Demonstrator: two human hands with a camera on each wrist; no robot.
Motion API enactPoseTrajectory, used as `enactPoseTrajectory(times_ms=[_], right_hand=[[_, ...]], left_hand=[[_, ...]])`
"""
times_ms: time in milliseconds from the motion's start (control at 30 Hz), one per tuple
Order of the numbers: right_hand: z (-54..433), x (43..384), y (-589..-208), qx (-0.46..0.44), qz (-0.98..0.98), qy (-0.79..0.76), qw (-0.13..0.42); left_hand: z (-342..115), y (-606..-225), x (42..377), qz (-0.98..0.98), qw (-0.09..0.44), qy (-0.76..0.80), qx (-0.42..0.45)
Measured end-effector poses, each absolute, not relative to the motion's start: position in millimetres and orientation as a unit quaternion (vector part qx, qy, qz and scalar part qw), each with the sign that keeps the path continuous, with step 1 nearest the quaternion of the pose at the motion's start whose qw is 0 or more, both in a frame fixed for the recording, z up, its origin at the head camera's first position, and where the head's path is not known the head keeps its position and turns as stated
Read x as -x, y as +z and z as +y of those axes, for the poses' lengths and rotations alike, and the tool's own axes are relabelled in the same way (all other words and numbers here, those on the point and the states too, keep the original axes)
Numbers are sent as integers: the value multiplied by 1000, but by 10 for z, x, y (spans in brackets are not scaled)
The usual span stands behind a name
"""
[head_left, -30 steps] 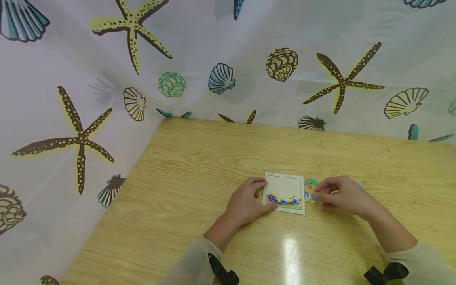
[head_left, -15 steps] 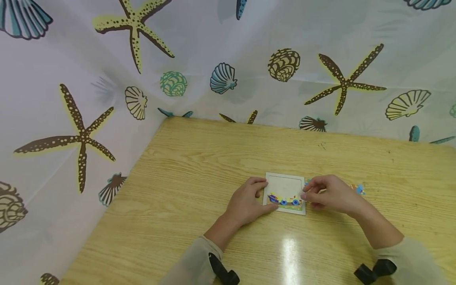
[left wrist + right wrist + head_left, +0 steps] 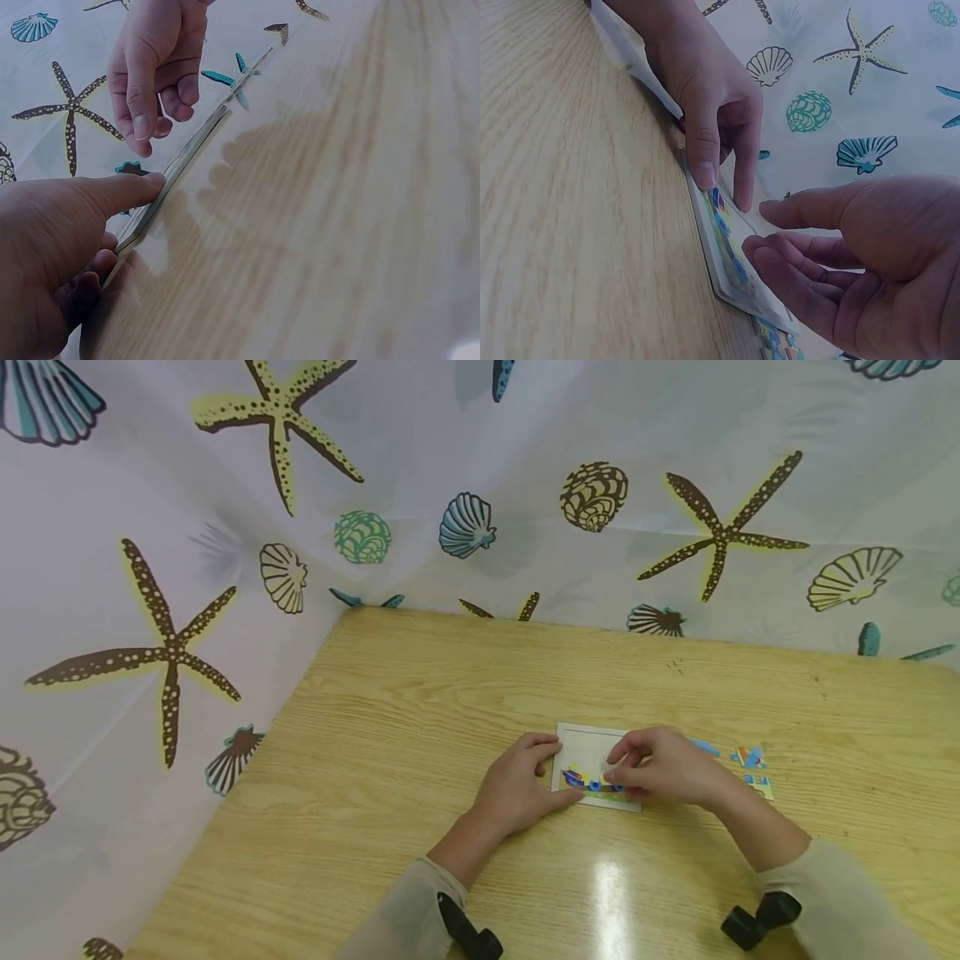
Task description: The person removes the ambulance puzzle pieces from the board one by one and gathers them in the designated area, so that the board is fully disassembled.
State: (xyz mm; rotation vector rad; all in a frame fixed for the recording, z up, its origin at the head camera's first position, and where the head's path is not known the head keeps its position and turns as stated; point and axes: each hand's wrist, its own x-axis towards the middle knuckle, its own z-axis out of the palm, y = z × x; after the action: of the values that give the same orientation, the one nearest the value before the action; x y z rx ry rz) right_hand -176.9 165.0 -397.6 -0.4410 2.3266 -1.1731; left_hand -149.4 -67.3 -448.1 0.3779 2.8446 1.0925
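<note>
My left hand (image 3: 517, 785) holds a small white-framed puzzle board (image 3: 590, 746) by its left side, thumb on the near rim and fingers at the left edge. Along the board's bottom lies a joined strip of puzzle pieces (image 3: 595, 785) with blue wheels; the upper part is bare. Over the board's right side hovers my right hand (image 3: 663, 768), fingers bent. In the right wrist view its thumb and index finger (image 3: 802, 208) stand apart, with no piece visible between them. Part of the strip is hidden beneath this hand in the head view.
Loose pieces lie right of the board: an orange-and-blue piece (image 3: 750, 757), a yellow-and-blue one (image 3: 759, 785) and a light blue one (image 3: 705, 747); my right hand hides others. Behind the wooden table (image 3: 450, 677) hangs a seashell-print curtain (image 3: 525, 560).
My right hand has moved left from the loose pieces to over the board's right part, uncovering pieces on the right. The left hand and board have stayed put.
</note>
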Motion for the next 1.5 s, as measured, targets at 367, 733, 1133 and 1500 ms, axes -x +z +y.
enactPoseTrajectory(times_ms=[367,733,1133,1500], right_hand=[[1503,1787,-4011,182,863,-405,240],[1396,1831,-4063,188,847,-421,263],[1347,1851,-4102,208,865,-382,249],[1286,1829,-4067,223,876,-355,240]], left_hand=[[-684,-4503,1509,929,27,343,-133],[-681,-4481,1492,928,25,344,-139],[-677,-4469,1494,928,29,343,-142],[-693,-4480,1494,929,27,341,-142]])
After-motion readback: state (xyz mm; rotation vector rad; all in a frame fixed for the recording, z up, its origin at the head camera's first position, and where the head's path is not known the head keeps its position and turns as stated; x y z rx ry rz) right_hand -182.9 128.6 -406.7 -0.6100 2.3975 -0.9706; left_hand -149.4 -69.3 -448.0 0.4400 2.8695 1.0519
